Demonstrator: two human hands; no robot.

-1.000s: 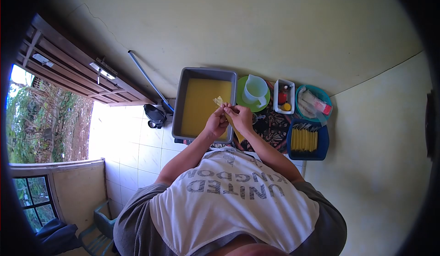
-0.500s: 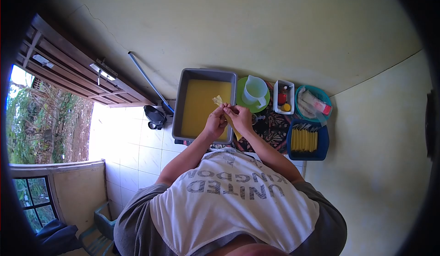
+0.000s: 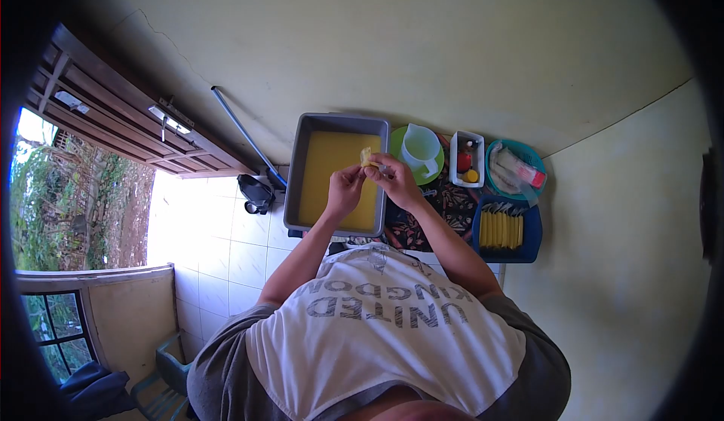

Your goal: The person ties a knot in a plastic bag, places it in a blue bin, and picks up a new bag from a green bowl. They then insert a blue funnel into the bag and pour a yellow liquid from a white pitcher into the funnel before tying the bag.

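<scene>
Both my hands meet above the right part of a grey tub (image 3: 292,172) that holds yellow liquid (image 3: 324,172). My left hand (image 3: 346,187) is closed, its fingertips pinched at the lower side of a small pale-yellow plastic piece (image 3: 366,155). My right hand (image 3: 397,181) is closed as well, thumb and fingers gripping the same piece from the right. The piece points up towards the wall. Just right of the tub, a clear measuring jug (image 3: 420,146) stands on a green plate (image 3: 401,171).
Right of the jug are a white tray (image 3: 467,183) with red and yellow items, a teal basket (image 3: 494,150) with plastic bags, and a blue basket (image 3: 534,232) of filled yellow sachets. A patterned cloth (image 3: 445,214) lies beneath. A blue pole (image 3: 241,128) leans at the left.
Both hands have moved slightly up, and my left hand has shifted left. The yellow strip that hung below my right hand no longer shows there.
</scene>
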